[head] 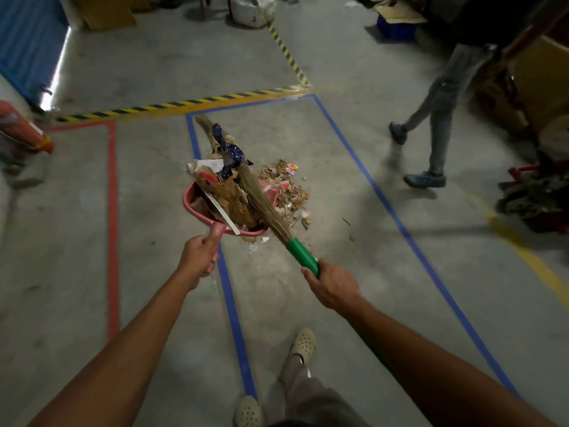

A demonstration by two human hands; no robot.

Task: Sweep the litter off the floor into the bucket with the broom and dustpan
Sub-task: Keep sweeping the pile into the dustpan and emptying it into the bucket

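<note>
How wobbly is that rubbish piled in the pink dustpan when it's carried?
The litter is heaped above the dustpan rim, so bits would probably spill if it tilts. It looks like paper and wrappers, likely light and floppy. The broom lying across it probably pins it.

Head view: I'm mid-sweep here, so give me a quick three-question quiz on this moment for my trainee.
1. True or false: the pink plastic dustpan, gripped by the left hand, is empty.
2. What does the right hand grip? A: the green-handled straw broom. B: a metal bucket. C: a cardboard box.
3. Fill in: the loose paper litter on the grey concrete floor lies to the dustpan's ____ (left or right).

Key: 1 false, it is heaped with scraps; 2 A; 3 right.
</note>
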